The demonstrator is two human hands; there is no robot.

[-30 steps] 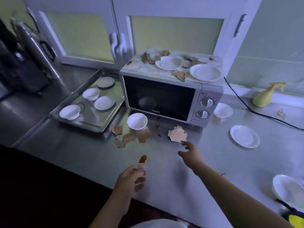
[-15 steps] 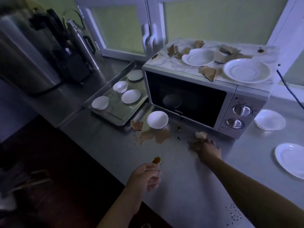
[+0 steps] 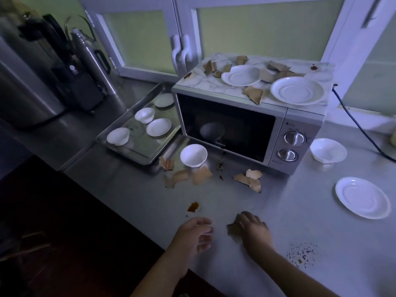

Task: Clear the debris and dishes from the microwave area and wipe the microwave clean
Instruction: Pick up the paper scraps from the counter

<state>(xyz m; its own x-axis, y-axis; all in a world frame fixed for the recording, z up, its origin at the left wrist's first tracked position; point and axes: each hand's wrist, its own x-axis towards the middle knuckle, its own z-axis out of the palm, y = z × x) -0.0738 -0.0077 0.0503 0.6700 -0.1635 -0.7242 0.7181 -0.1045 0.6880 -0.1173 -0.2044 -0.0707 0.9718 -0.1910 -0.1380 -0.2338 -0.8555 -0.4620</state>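
All you really get of the person is two arms, bare from the wrists back to where the bottom edge cuts them off. The left hand (image 3: 194, 234) and the right hand (image 3: 254, 230) are bare too, skin right out to the fingertips. The forearms look slim and smooth. The light is dim and bluish, so finer stuff like nails is too murky to make out.

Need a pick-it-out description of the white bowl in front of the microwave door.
Find the microwave on the steel counter. Just before the lower left corner of its dark door stands a small white bowl, upright on the counter. Unlike the bowls in the tray to its left and the bowl right of the dials, it has torn brown scraps lying at its foot.
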